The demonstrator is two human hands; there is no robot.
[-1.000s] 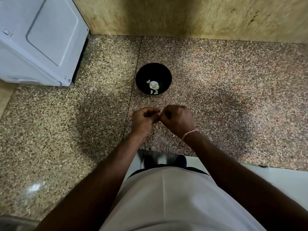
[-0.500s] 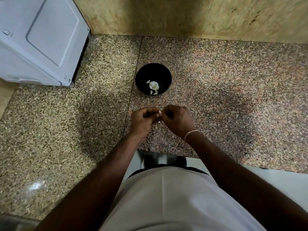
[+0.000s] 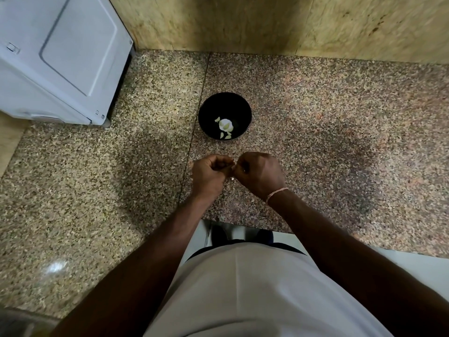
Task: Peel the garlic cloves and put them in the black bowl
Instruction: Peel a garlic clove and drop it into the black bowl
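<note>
Left hand [image 3: 210, 173] and right hand [image 3: 260, 175] brought knuckle to knuckle above the speckled granite table [image 3: 340, 142], just nearer the body than the black bowl [image 3: 224, 117]. Both grips closed tight, fingers curled in, thumbs and fingertips meeting at the narrow gap between the hands. Pinched there, a garlic clove [image 3: 232, 167], only a pale sliver of it showing between the fingertips, too small to tell how much skin remains. A second pale fleck just below the gap, at the heel of the right hand; cannot tell whether skin or clove. Thin pinkish band [image 3: 277, 193] around the right wrist.

Inside the bowl, resting on the bottom: several pale peeled garlic cloves [image 3: 226, 126] clustered toward the near side, one larger white piece among smaller greenish ones. Bowl standing upright on the table, apart from both hands. White appliance [image 3: 60, 57] at far left, against the wall.
</note>
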